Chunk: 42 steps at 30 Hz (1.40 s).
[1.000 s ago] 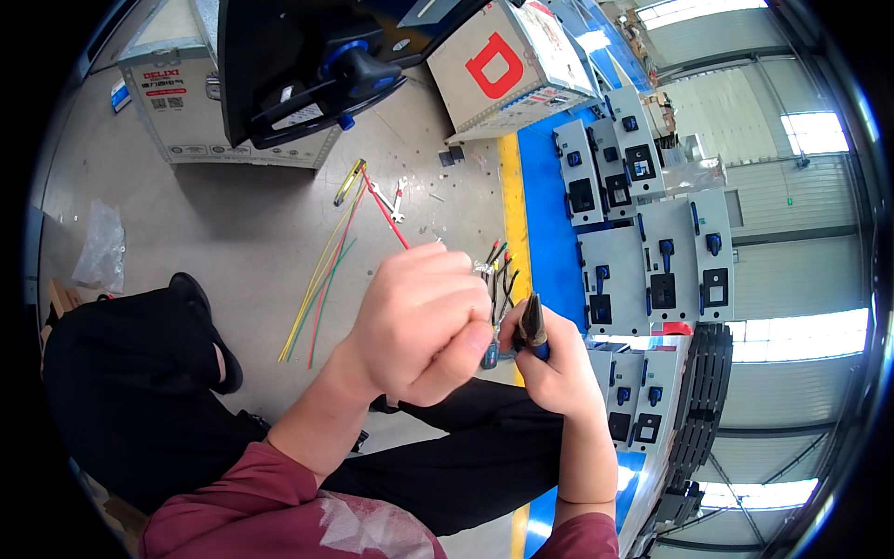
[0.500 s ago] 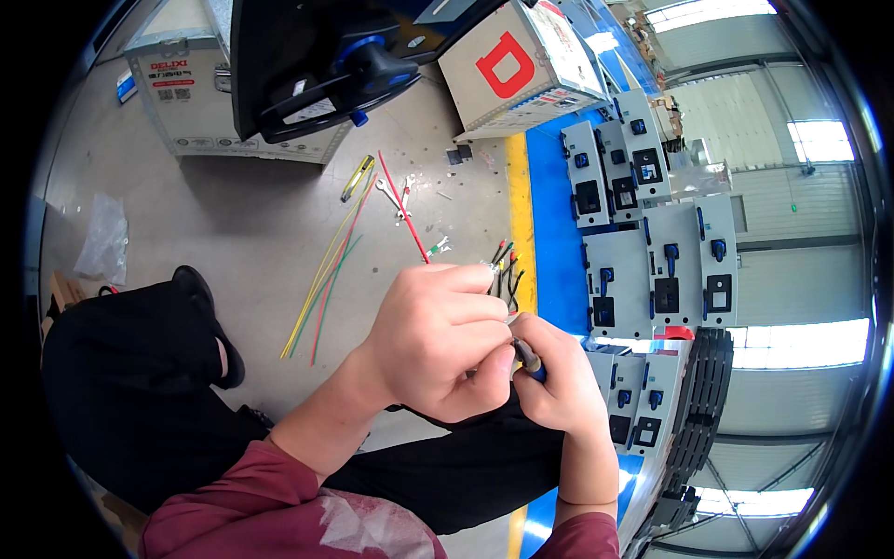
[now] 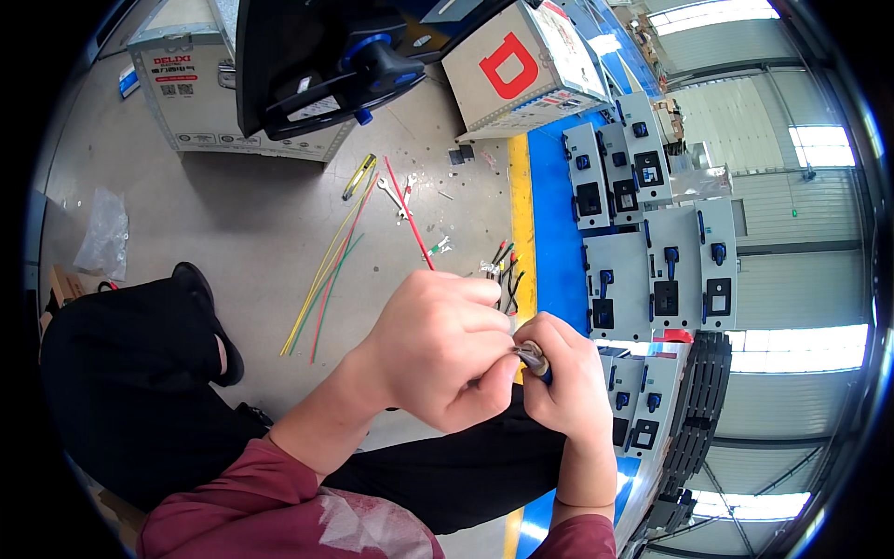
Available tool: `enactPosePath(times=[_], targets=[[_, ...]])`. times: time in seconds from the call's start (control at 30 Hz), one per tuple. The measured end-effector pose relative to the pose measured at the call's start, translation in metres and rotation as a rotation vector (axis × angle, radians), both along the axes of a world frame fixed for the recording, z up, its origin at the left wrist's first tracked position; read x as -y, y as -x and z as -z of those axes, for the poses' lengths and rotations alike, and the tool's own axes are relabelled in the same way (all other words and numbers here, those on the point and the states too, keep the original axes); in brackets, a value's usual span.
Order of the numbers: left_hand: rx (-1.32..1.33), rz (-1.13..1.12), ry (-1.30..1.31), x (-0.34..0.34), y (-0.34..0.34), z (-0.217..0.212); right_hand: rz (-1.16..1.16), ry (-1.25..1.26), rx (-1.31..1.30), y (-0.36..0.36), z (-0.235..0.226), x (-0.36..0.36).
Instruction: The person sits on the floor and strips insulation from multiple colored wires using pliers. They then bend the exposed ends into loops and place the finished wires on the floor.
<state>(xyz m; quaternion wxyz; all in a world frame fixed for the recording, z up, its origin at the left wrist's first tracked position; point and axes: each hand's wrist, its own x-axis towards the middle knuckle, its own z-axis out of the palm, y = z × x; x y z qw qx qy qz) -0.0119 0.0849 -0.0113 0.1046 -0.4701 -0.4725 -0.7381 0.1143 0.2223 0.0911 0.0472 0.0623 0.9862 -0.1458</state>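
Note:
My left hand [image 3: 438, 349] is closed in a fist, with a red wire [image 3: 411, 214] rising from it toward the upper left. Beside it, my right hand [image 3: 568, 377] grips a pair of pliers with blue handles [image 3: 534, 360]. Their metal jaws meet the left hand's fingertips, and whatever lies between them is hidden by the fingers. On the floor beyond lie thin yellow, green and red wires [image 3: 328, 279], a yellow utility knife [image 3: 358, 177] and open-ended wrenches [image 3: 396, 198]. Short black cables with coloured ends [image 3: 507, 270] lie just past my hands.
Crates [image 3: 200, 102] stand at the far left and far middle, with a black panel [image 3: 307, 74] overhanging between them. Grey switch boxes [image 3: 615, 279] line a blue floor strip on the right, bordered by a yellow line [image 3: 521, 186]. My bent leg [image 3: 130, 373] fills the left side.
The pliers have turned slightly in my right hand, and more of the jaws shows. The red wire's far end has shifted a little to the right and down.

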Motion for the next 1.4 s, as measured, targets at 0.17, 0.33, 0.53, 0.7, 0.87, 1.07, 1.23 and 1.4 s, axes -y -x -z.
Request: enactPosePath(times=[0.17, 0.33, 0.53, 0.7, 0.87, 1.07, 1.23, 1.4], targets=[[-0.015, 0.049, 0.01, 0.002, 0.001, -0.002, -0.034, -0.013, 0.012, 0.0, -0.005, -0.001], [0.014, 0.136, -0.005, 0.007, 0.005, -0.002, 0.125, 0.435, 0.147, -0.006, 0.003, -0.01], [0.094, 0.156, -0.029, 0.009, 0.016, 0.004, 0.218, 0.743, 0.175, -0.012, 0.018, -0.026], [0.165, -0.137, 0.15, -0.004, 0.006, -0.001, 0.381, 0.376, -0.111, -0.004, 0.042, -0.02], [0.439, -0.281, 0.159, -0.026, -0.015, -0.005, 0.262, -0.425, -0.418, 0.007, 0.05, -0.027], [0.282, -0.392, 0.124, -0.02, -0.008, -0.004, 0.301, -0.125, -0.375, 0.002, 0.049, -0.035], [0.188, -0.389, 0.034, -0.01, -0.001, 0.003, 0.385, 0.978, 0.164, -0.01, 0.02, -0.04], [0.141, -0.22, -0.045, -0.005, -0.002, 0.002, 0.214, 1.095, 0.536, -0.017, 0.001, -0.019]])
